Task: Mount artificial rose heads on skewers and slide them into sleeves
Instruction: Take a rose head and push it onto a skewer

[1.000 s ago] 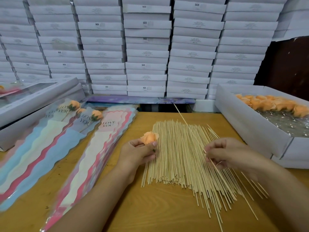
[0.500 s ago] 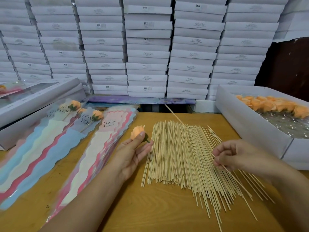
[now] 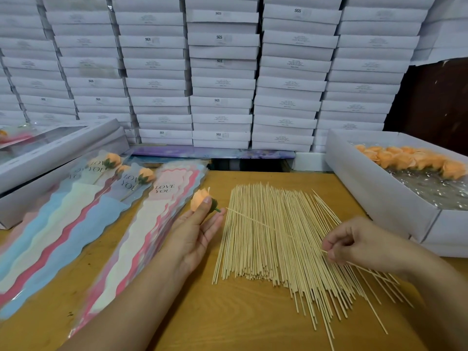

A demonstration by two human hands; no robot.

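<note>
Bamboo is under my fingers: my right hand (image 3: 354, 245) pinches one skewer (image 3: 273, 230) near its blunt end, its tip aimed at the green base of the rose head (image 3: 200, 200) and just short of touching it. My left hand (image 3: 196, 230) lies palm up, thumb pressing the orange bloom against the fingertips, the other fingers fairly straight. So this head is not yet mounted; by my reckoning the push onto the point comes next, then the slide into a sleeve. Beneath the held stick lies the skewer pile (image 3: 278, 239), fanned across the wooden table (image 3: 240, 320), many sticks unused. To my left the sleeves (image 3: 152, 236) lie stacked, wavy pink, cream and blue with "LOVE YOU" printed near the top; the nearer stack looks unfilled. Just beyond it, a few finished roses (image 3: 145, 175) show in their sleeves, so some of the job is done and plenty is left. On the right a white tray (image 3: 374, 196) holds a row of loose orange heads (image 3: 410, 159) waiting. Farther left sits a windowed gift box (image 3: 58, 148). Behind everything a wall of stacked white boxes (image 3: 222, 72) rises out of view, with a dark brown panel (image 3: 435, 97) at the far right.
</note>
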